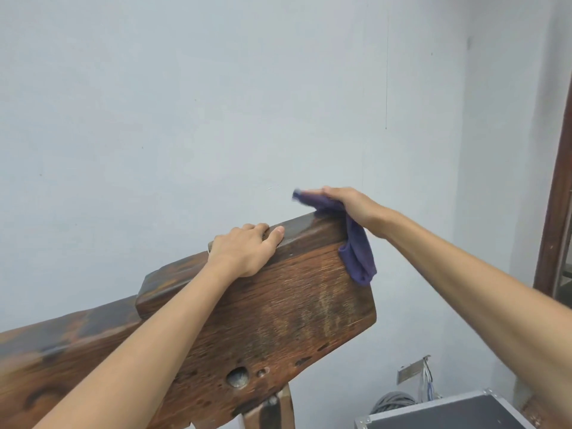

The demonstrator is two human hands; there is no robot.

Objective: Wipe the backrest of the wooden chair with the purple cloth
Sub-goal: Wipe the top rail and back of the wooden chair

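Observation:
The wooden chair's backrest [278, 314] is a thick dark-brown slab with knot holes, slanting up from lower left to upper right. My left hand [247, 247] lies on its top edge, fingers curled over the far side. My right hand [346, 205] presses the purple cloth [356, 252] flat onto the backrest's upper right corner. Part of the cloth pokes out beyond my fingertips, and the rest hangs down over the slab's right end. The chair's seat is out of view.
A pale wall [216, 103] stands close behind the chair. A black case with metal edging [445, 411] sits at the lower right, with coiled cables [393, 402] and an open wall socket beside it. A brown door frame [557, 196] runs along the right edge.

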